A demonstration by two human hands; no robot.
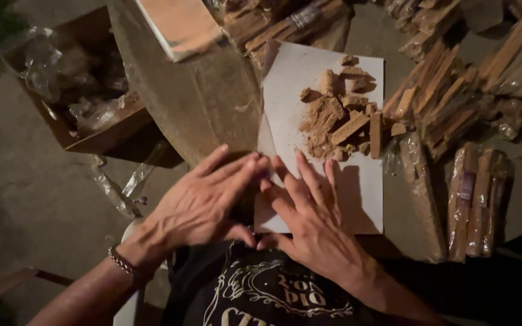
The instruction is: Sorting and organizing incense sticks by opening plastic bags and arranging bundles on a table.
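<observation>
Both hands flat, fingers spread and holding nothing: left hand (pixel 203 202) across the near left edge of the white paper sheet (pixel 357 193), right hand (pixel 312 220) pressed on its near half; the heap of brown broken sticks and crumbs (pixel 339 124) sits on the far half. Risk, as I judge it: a tug or slide of the sheet would scatter crumbs off the right edge toward the wrapped stick bundles (pixel 478 202). Round tabletop (pixel 212 115), crowded, dim light; cardboard box (pixel 77 90) of what looks like clear wrappers on the concrete floor (pixel 25 199).
</observation>
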